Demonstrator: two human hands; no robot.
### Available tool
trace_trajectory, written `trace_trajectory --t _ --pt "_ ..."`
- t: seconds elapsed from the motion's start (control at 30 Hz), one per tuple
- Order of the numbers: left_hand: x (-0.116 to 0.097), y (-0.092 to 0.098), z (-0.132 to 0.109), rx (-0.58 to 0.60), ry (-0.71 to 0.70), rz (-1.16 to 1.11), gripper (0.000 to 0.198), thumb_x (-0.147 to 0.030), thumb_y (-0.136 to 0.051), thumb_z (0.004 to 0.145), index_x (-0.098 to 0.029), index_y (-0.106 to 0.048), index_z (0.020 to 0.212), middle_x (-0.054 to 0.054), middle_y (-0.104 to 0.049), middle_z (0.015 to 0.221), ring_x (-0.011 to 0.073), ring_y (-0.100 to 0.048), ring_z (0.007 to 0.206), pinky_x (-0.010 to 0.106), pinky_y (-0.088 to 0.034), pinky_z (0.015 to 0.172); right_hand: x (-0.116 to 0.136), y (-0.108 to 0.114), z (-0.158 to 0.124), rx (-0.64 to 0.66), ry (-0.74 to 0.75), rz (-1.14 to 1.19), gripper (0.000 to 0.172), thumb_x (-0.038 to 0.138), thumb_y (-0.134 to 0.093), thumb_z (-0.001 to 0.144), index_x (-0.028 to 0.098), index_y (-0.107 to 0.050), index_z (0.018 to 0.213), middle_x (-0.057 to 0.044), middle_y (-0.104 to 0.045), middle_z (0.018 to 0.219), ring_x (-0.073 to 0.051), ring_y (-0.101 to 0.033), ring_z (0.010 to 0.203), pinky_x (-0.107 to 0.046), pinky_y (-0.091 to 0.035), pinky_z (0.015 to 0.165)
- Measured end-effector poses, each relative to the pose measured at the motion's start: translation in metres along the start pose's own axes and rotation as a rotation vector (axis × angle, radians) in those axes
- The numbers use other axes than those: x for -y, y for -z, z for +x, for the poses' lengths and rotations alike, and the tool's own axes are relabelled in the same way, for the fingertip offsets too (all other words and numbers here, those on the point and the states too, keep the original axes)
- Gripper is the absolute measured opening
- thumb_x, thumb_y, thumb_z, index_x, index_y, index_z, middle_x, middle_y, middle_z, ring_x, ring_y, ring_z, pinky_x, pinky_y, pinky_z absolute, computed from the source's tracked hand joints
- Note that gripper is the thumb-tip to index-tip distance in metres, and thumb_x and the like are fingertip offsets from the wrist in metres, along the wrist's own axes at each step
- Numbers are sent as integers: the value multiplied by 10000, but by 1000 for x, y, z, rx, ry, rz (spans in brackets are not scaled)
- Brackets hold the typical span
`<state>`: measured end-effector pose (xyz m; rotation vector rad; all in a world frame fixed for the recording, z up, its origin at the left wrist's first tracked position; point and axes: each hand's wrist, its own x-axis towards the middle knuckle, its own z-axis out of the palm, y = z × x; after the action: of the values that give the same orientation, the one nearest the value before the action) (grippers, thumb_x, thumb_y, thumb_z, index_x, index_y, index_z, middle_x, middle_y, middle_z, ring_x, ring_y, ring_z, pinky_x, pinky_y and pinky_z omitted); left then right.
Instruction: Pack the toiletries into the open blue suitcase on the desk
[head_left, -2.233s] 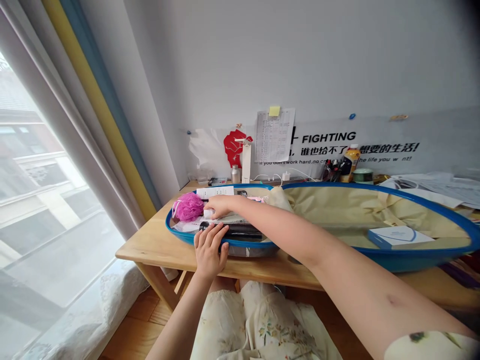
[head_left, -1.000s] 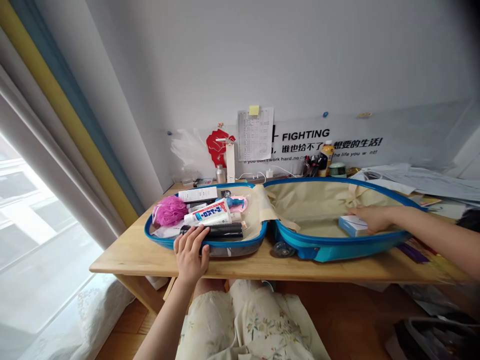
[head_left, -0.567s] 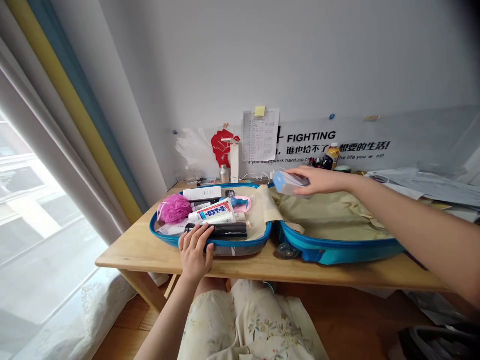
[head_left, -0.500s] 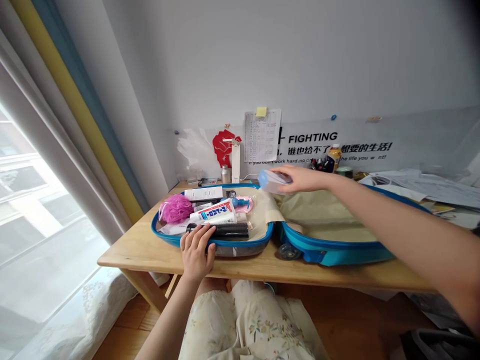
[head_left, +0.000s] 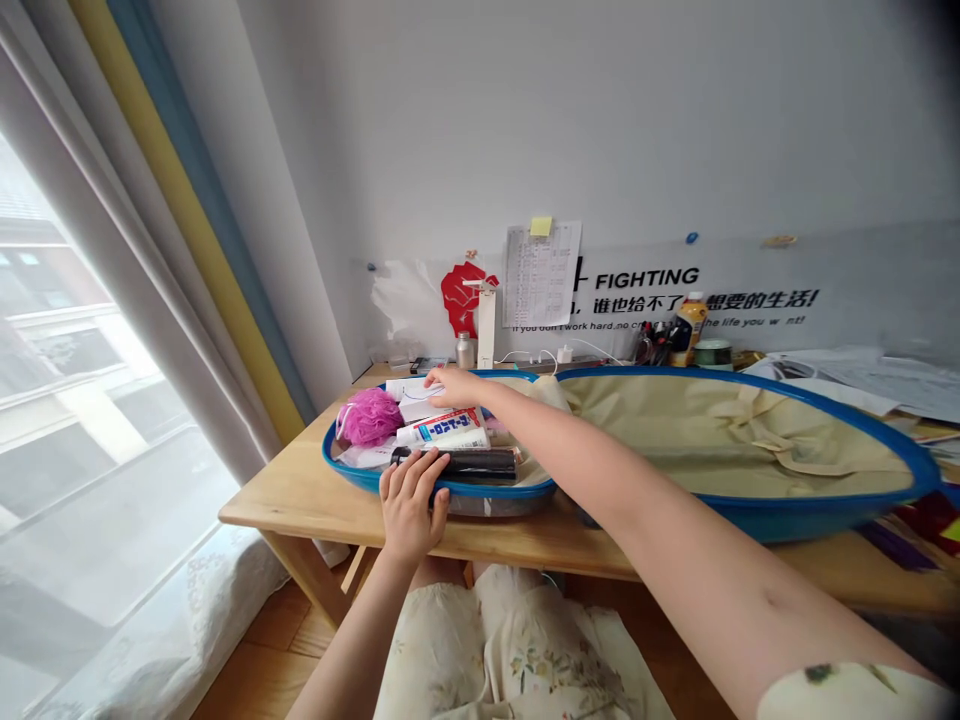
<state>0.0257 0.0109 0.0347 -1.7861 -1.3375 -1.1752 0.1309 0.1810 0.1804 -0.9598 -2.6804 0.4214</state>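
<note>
A suitcase with blue rims point(head_left: 757, 495) lies open on the wooden table. Over the front rim of its left half curls my left hand point(head_left: 411, 505), thumb outside and fingertips against a black cylinder point(head_left: 480, 464). My right hand point(head_left: 455, 388) reaches into that same half and holds a small white box point(head_left: 417, 404) among the packed items, its fingers partly hiding it. Just in front of the box lies a toothpaste tube point(head_left: 450, 428). A purple bath puff point(head_left: 370, 416) sits at the left end, with another long white box point(head_left: 397, 386) behind.
The beige-lined right half point(head_left: 675, 420) of the suitcase lies open beneath my right forearm. Behind stand a white lamp point(head_left: 487, 325), a silver bottle point(head_left: 464, 350), and a yellow-labelled bottle point(head_left: 688, 328). Papers point(head_left: 847, 375) cover the table's back right.
My right hand has carried the small box leftward from above the suitcase's middle down into the left half. My left hand stays on the rim. The view has shifted slightly.
</note>
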Motion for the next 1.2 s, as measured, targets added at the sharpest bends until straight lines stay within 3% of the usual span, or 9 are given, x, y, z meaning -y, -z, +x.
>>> trace_trajectory --t 0.23,0.33,0.43,0.53,0.63,0.73,0.83,1.0,1.2 --pt "2 -1 -1 -23 -1 -43 394 -328 -415 990 -252 -609 1325 83 -677 1279 260 -562 1223 412 -300 1069 -1 -3 -29 10 71 -51 537 260 -575 833 301 -560 1368 17 -565 1438 -257 -472 1373 -376 -391 1139" --pt "4 -1 -2 -10 -6 -47 401 -332 -419 989 -260 -594 1343 82 -676 1280 262 -558 1233 415 -303 1072 -4 23 -68 17 94 -74 535 276 -591 819 253 -574 1353 -52 -516 1484 -269 -460 1379 -407 -382 1141" --pt "4 -1 -3 -7 -13 -40 397 -323 -413 992 -259 -590 1342 84 -678 1275 259 -561 1230 415 -306 1065 -22 64 -125 36 76 -112 399 316 -510 871 255 -656 1237 -63 -606 1374 -258 -545 1276 -426 -415 1088" --pt "4 -1 -4 -6 -6 -40 399 -331 -408 994 -264 -593 1341 82 -680 1272 259 -563 1229 417 -305 1068 -59 101 -183 -2 -206 -107 360 392 -453 896 268 -690 1137 -45 -658 1276 -217 -603 1162 -372 -440 1028" --pt "5 -2 -4 -18 -4 -32 398 -338 -407 994 -260 -600 1333 83 -683 1262 259 -565 1224 421 -303 1075 -102 115 -230 67 -381 -91 340 397 -462 862 212 -717 990 -90 -735 1019 -212 -683 913 -334 -517 818" --pt "5 -2 -4 -30 -15 -21 389 -325 -416 991 -252 -604 1323 87 -687 1253 258 -570 1217 417 -297 1080 -129 107 -265 147 -470 -67 251 367 -529 792 214 -726 820 -81 -740 803 -205 -692 724 -296 -524 658" --pt "4 -1 -4 -38 -18 -20 378 -300 -426 986 -242 -605 1314 93 -687 1254 257 -570 1224 416 -299 1083 -131 95 -295 127 -516 -74 267 399 -524 800 237 -735 788 -93 -754 852 -239 -709 766 -321 -546 667" --pt "4 4 -2 -56 -41 -53 252 -300 -486 971 -268 -684 1125 81 -686 1235 252 -592 1201 425 -340 1062 -113 70 -348 -116 -422 13 459 596 -390 897 313 -745 824 -96 -756 966 -278 -722 887 -368 -595 743" --pt "6 14 3 -53 -45 -59 126 -326 -583 944 -270 -696 931 57 -715 1091 245 -617 1114 392 -395 945 -108 27 -367 -429 -288 -202 311 648 -516 818 432 -740 823 -46 -759 893 -320 -717 850 -466 -605 773"
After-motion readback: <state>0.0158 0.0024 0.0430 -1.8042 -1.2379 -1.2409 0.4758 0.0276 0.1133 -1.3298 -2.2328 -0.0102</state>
